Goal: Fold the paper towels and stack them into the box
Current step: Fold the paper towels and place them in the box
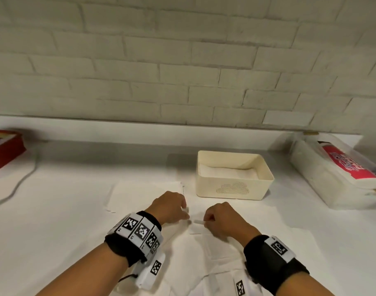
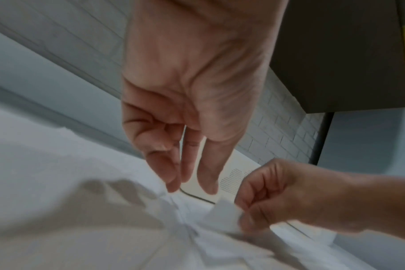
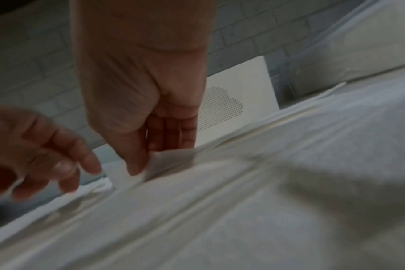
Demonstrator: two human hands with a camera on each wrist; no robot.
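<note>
A cream box (image 1: 234, 189) with a dotted cloud on its front stands behind my hands, folded white towels (image 1: 227, 173) lying inside it. Loose paper towels (image 1: 204, 253) lie spread on the white table in front of me. My right hand (image 1: 205, 222) pinches a raised corner of the top towel (image 3: 166, 159) between thumb (image 3: 136, 164) and fingers. The same corner (image 2: 224, 210) shows in the left wrist view. Just to its left, my left hand (image 1: 186, 213) hovers with fingers (image 2: 173, 180) pointing down at the towel's edge and nothing gripped between them.
A flat pile of towels (image 1: 144, 195) lies left of the box. At the right sits a plastic pack of paper towels (image 1: 336, 174) with a pink label. A red box (image 1: 3, 150) and a grey cable (image 1: 22, 182) are at the far left. A brick wall stands behind.
</note>
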